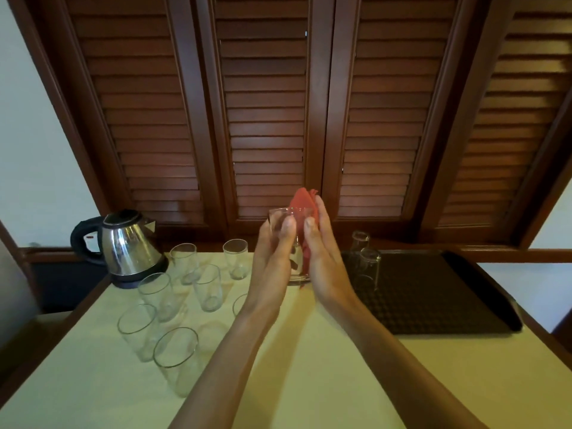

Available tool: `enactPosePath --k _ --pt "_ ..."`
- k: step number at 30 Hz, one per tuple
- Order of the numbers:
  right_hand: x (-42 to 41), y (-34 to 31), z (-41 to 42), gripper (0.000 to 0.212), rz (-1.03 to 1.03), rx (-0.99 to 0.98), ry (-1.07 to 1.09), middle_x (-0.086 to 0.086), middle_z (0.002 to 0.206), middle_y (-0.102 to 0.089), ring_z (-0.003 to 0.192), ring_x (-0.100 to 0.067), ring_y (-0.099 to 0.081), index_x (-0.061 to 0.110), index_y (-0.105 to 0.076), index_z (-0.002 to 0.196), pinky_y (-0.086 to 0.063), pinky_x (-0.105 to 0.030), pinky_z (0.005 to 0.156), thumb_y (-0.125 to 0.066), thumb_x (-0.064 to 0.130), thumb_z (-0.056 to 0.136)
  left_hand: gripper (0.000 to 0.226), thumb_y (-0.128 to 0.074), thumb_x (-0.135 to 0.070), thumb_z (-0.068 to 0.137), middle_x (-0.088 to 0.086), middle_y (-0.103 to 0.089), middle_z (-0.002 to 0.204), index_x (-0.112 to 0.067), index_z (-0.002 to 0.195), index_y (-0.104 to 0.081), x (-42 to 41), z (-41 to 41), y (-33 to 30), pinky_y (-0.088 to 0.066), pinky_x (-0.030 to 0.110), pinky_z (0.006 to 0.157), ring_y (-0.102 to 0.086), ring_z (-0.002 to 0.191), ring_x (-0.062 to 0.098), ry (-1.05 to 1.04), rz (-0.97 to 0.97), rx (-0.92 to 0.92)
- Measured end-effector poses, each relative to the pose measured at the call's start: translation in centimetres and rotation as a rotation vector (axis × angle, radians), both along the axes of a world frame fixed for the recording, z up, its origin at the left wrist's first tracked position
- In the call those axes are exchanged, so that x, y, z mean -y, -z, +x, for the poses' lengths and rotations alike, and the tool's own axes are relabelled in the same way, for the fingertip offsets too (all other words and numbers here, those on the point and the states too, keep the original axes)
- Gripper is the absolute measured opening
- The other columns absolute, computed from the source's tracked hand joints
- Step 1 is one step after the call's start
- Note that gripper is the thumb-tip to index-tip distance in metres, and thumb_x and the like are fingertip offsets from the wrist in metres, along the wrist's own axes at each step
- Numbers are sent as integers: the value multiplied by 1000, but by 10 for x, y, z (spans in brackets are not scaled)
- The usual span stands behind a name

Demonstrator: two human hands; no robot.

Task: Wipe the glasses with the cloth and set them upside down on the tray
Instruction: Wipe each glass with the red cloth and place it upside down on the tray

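Glass is the hazard: near left on the tabletop [278, 382] unwiped glasses [176, 357] stand crowded, and I judge a careless reach could topple them. Mid-scene, the left hand [272, 261] grips a raised glass [294, 243] while the right hand [322, 258] presses the red cloth [305, 201] against it; a slip might drop it. Far right, two upturned glasses [368, 261] sit on the tray [433, 298].

Ahead of me stand dark brown wooden louvred doors [266, 119], four panels wide. Pale walls [34, 134] flank them on both sides. Below me, a cream-topped counter [309, 366] has a dark wooden edge, softly lit.
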State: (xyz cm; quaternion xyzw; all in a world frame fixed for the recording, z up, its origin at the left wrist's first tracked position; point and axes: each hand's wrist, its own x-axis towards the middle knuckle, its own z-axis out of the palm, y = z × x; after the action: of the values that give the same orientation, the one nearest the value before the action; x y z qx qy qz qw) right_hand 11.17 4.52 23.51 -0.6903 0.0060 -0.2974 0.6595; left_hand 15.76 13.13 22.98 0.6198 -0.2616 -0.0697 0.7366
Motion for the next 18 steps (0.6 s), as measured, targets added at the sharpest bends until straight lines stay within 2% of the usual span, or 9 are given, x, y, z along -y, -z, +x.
enactPosePath --k 3,4,6,7,8,10,13,15,18 --pt "-25 13 -9 66 -194 26 10 30 162 -15 145 13 -20 42 -5 160 -35 -19 113 -38 49 103 55 -40 -56 106 12 -74 118 -15 134 -65 -4 5 -17 -60 28 81 -72 110 24 -54 -89 -21" --pt "-28 16 -9 66 -215 44 6 29 164 -12 148 10 -17 41 -5 160 -32 -25 119 -38 47 104 54 -39 -53 108 17 -73 120 -13 136 -64 -5 0 -21 -60 33 85 -70 115 33 -64 -114 -12" --pt "-14 12 -2 62 -123 38 12 20 163 -25 147 3 -29 42 -12 159 -34 -36 121 -40 49 104 56 -32 -43 112 25 -64 136 -6 147 -54 -4 -15 -23 -56 46 99 -55 134 49 -43 -81 -11" --pt "-5 6 0 61 -50 21 22 15 162 -32 145 -1 -35 42 -16 159 -35 -40 120 -40 50 103 54 -29 -40 112 22 -60 143 -7 151 -49 -5 -25 -23 -56 44 102 -49 140 47 8 -67 -31" --pt "1 0 1 60 -4 6 38 11 161 -34 145 -4 -37 44 -18 158 -34 -42 121 -41 52 102 52 -32 -41 111 14 -62 143 -15 151 -50 -5 -29 -21 -59 36 96 -55 139 37 28 -50 -38" --pt "-6 2 -6 62 -48 4 63 15 166 -22 150 -2 -25 44 -15 158 -27 -40 124 -39 51 101 42 -40 -48 106 0 -71 129 -30 140 -57 -6 -12 -11 -60 20 78 -69 119 13 50 -6 -27" --pt "-35 22 -18 63 -367 42 95 27 166 2 152 5 1 35 -4 160 -10 -33 126 -31 46 105 46 -34 -48 111 7 -75 121 -21 134 -63 -9 6 -12 -61 32 88 -73 112 19 1 -52 -73" --pt "-26 25 -12 61 -367 48 159 29 165 2 152 6 1 37 -2 159 -9 -37 127 -29 47 105 48 -35 -52 108 7 -75 122 -23 135 -63 -10 2 -6 -60 40 93 -72 115 21 21 -39 -77" --pt "-12 4 -7 61 -318 23 207 27 165 -3 152 6 -4 38 -3 159 -14 -41 128 -32 42 105 57 -38 -63 97 1 -74 126 -29 134 -65 -10 -10 1 -59 37 91 -70 119 17 109 -53 -124"
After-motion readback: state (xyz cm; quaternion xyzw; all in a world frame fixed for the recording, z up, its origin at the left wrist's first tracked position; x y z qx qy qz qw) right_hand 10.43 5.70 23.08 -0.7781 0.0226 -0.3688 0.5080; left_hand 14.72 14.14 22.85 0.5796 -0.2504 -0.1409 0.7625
